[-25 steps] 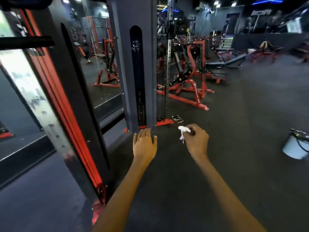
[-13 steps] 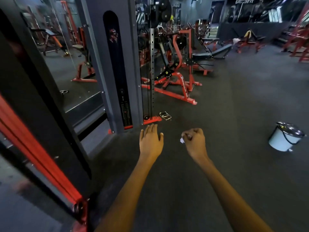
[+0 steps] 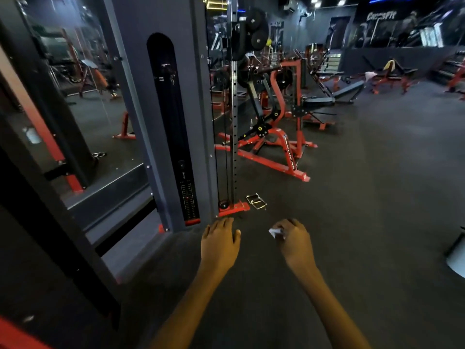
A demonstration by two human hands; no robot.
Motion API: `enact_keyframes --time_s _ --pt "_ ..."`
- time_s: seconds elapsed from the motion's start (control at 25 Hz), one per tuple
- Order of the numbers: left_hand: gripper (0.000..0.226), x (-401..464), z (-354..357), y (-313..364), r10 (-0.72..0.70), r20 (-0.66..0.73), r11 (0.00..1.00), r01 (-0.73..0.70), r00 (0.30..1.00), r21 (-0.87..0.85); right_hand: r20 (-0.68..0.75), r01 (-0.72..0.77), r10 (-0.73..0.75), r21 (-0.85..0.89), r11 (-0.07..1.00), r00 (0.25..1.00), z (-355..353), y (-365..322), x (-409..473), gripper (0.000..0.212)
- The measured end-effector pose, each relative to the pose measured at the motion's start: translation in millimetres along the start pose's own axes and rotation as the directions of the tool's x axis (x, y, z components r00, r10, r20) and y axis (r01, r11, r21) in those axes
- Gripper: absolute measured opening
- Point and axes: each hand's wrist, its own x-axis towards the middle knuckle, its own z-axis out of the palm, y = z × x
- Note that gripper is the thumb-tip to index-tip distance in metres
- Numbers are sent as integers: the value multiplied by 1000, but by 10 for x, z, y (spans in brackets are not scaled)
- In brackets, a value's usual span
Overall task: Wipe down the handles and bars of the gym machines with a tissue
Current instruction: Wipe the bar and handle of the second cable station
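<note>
Since half a second ago the view has swung slightly, sliding the white bucket (image 3: pixel 456 258) to the right edge while both hands stay low. Ahead and left of the right hand (image 3: pixel 294 244), which pinches the crumpled white tissue (image 3: pixel 275 232), stands the upright grey cable-machine column (image 3: pixel 176 117); a small chrome handle (image 3: pixel 256 201) lies nearer. Left hand (image 3: pixel 220 244) hangs flat, holding nothing; "CrossFit" reads on the far wall.

White lettering reading "CrossFit" spans the dark back wall (image 3: pixel 381 16) of the gym. Markings on the cable machine's weight stack (image 3: pixel 187 200) and the red frame (image 3: pixel 289 153) are too blurred to read.
</note>
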Motion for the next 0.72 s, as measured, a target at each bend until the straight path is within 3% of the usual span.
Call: enact_keyframes --time_s 0.24,0.72 --pt "42 1551 394 -43 -79 35 997 79 996 9 130 60 -69 77 995 989 590 352 1567 20" --pt "35 4649 778 -586 -170 9 985 170 985 -18 190 146 -178 170 975 965 1905 286 4757 22"
